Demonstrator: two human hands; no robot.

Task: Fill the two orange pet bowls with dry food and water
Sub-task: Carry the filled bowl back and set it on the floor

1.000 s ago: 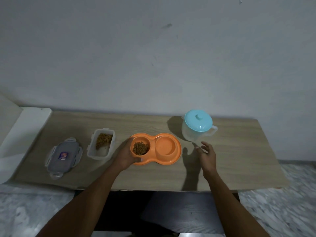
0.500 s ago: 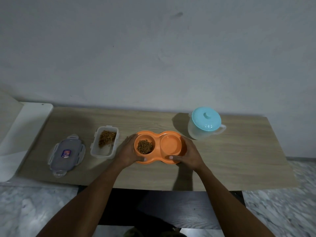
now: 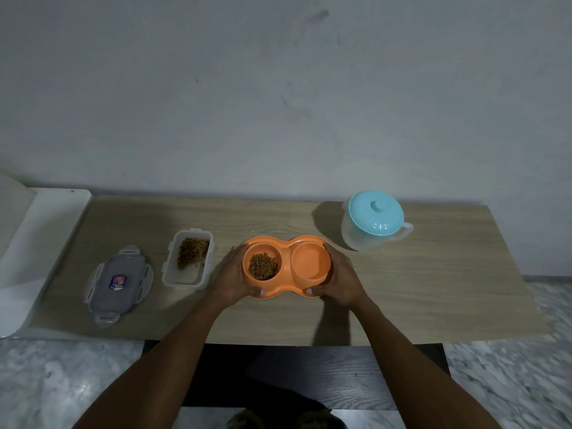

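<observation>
The orange double pet bowl [image 3: 286, 243] sits near the middle of the wooden table [image 3: 433, 289]. Its left well holds brown dry food [image 3: 263, 266]; its right well [image 3: 310, 263] looks orange inside, and I cannot tell whether it holds water. My left hand [image 3: 229, 275] grips the bowl's left end, thumb on the front rim. My right hand [image 3: 342, 278] grips the right end the same way. A clear pitcher with a light blue lid [image 3: 375, 218] stands to the right behind the bowl.
A clear open food container [image 3: 188, 258] with some kibble lies left of the bowl. Its grey clip lid [image 3: 119, 281] lies further left. A white surface [image 3: 37, 243] borders the table's left end. The wall runs right behind the table.
My right hand moved from beside the pitcher to the bowl's right end and took hold of it. My left hand stayed on the left end.
</observation>
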